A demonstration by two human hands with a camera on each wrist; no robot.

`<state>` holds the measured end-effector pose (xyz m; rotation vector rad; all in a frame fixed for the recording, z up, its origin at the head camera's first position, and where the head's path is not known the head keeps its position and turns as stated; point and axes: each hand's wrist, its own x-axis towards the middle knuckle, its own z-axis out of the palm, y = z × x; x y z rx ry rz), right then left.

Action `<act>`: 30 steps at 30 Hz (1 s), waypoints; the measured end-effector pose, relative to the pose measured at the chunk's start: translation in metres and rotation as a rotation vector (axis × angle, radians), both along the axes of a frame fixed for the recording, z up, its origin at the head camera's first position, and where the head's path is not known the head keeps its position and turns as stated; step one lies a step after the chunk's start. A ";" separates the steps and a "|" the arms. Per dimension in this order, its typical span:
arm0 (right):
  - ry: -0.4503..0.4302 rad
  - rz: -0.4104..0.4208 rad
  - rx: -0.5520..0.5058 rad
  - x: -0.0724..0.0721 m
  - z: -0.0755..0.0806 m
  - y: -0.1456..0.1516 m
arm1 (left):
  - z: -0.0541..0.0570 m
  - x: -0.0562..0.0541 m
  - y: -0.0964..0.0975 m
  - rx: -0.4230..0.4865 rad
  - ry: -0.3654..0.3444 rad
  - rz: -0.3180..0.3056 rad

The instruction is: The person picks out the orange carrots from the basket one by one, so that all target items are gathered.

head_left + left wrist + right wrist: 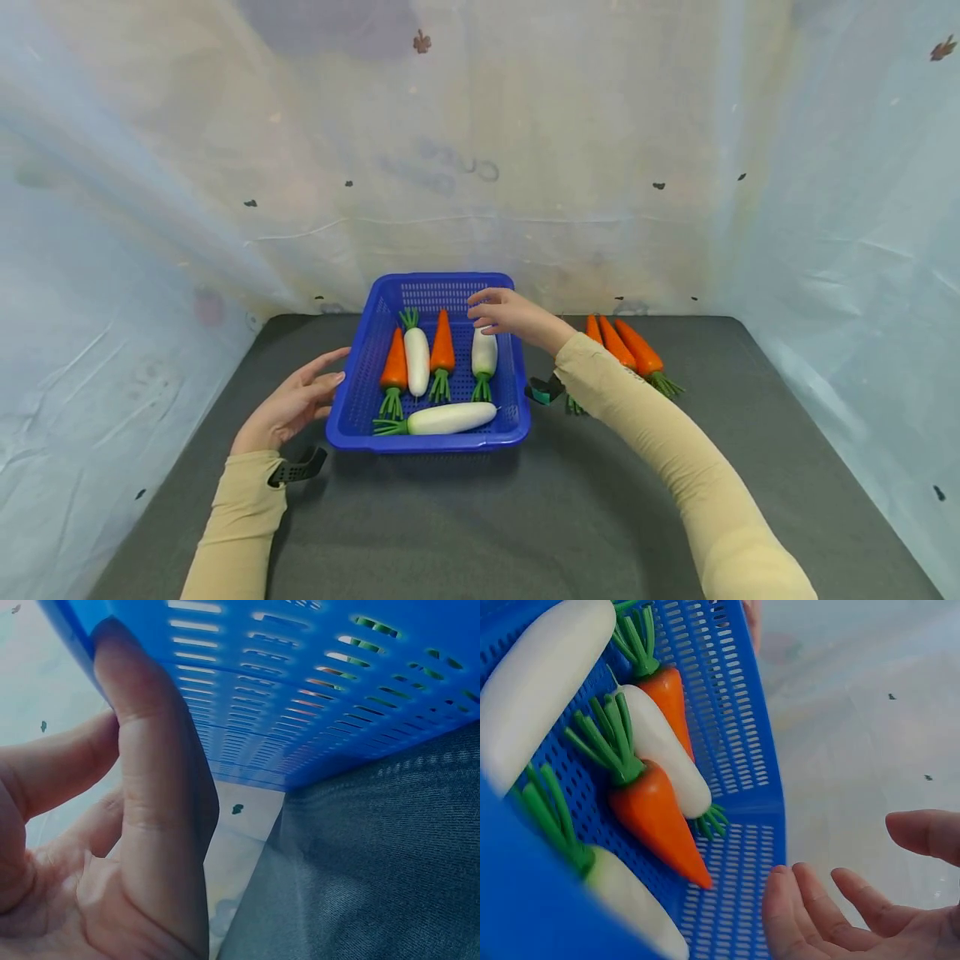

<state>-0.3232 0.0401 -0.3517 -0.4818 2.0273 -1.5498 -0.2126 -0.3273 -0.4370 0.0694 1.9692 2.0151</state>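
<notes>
A blue plastic basket [431, 445] stands on the dark table. Two carrots [443, 343] and three white radishes [452, 418] with green tops lie inside it. At the basket's left side, my left hand [292, 404] touches the rim with its fingertips, its fingers extended rather than wrapped around it. My right hand [521, 318] hovers over the basket's right back part, above the upper end of one white radish [484, 354]. Its fingers are spread and loosely bent, with nothing between them, as the right wrist view shows.
Three carrots [636, 343] lie on the table [600, 500] to the right of the basket, partly hidden behind the right forearm. Pale plastic sheeting [570, 150] hangs behind the table and along both sides.
</notes>
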 end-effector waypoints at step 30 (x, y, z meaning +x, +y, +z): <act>-0.259 -0.095 0.184 -0.006 -0.043 -0.062 | 0.000 0.000 0.001 0.082 -0.055 0.034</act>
